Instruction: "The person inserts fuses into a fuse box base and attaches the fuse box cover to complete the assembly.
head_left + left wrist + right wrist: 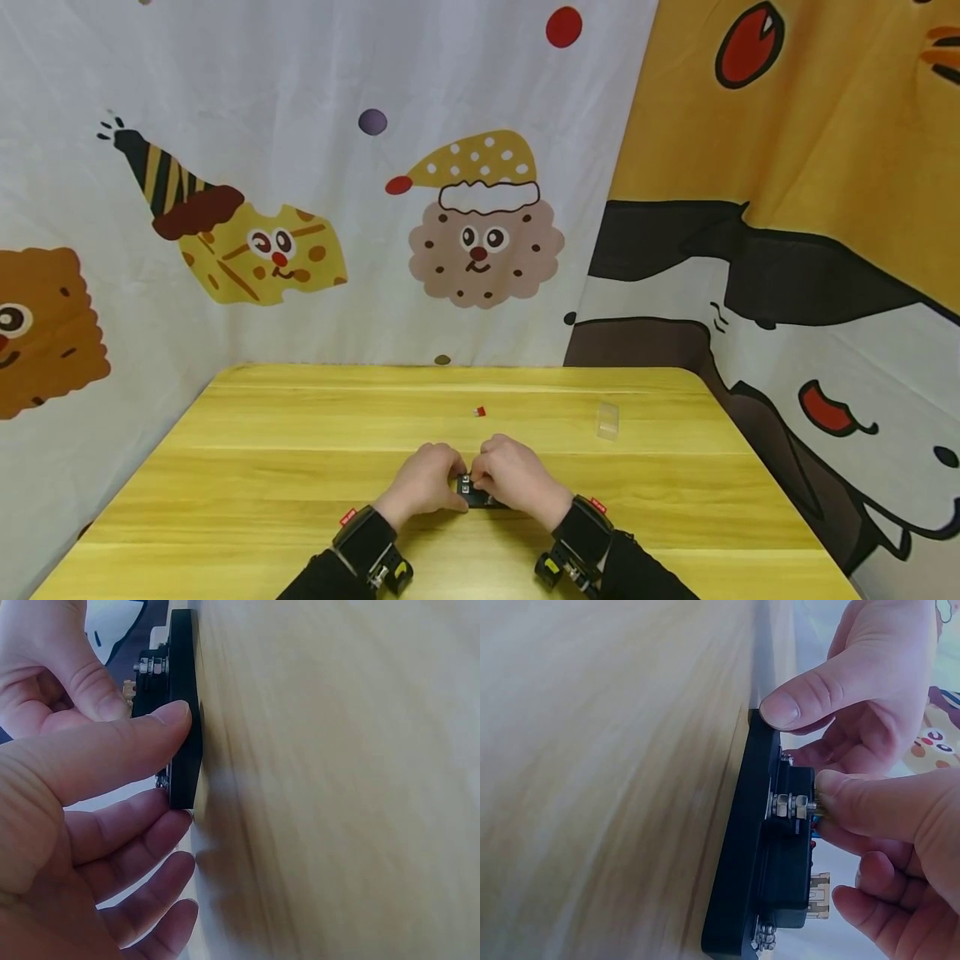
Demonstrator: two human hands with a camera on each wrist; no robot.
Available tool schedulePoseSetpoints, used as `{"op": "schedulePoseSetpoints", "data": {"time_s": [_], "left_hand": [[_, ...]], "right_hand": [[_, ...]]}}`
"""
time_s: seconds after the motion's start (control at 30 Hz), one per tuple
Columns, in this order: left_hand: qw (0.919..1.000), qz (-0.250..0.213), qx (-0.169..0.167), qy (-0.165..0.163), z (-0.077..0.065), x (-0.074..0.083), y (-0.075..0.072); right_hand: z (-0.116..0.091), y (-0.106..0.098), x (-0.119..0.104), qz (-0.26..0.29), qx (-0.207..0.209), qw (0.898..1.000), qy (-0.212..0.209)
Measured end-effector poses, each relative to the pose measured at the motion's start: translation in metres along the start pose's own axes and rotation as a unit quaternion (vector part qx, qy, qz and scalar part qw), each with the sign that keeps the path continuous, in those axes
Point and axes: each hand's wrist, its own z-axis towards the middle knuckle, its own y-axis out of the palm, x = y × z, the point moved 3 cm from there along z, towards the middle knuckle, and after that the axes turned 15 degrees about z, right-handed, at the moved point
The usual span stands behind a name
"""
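Between both hands on the table lies a black rectangular device (739,847) with a flat base, a raised block, and bolts with nuts along its side. White square markings show on its top in the head view. My left hand (426,479) grips one end of the base between thumb and fingers. Over the block, my right hand (517,475) pinches a small brass-coloured part (819,805), mostly hidden by the thumb and fingertips. A gold metal connector (820,895) stands out from the block in the right wrist view.
The light wooden table (315,417) carries a small red and white piece (480,412) beyond the hands. Farther right lies a clear plastic box (608,421). Printed cartoon curtains (300,125) hang along the back and sides of the table.
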Motion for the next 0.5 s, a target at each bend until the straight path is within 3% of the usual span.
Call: {"op": "schedulePoseSetpoints", "data": {"time_s": [0.5], "left_hand": [[1.0000,0.001,-0.002,-0.002,0.0009,-0.0009,0.0007]], "right_hand": [[0.0010,-0.0021,-0.0008,-0.009,0.000,1.000,0.012]]}}
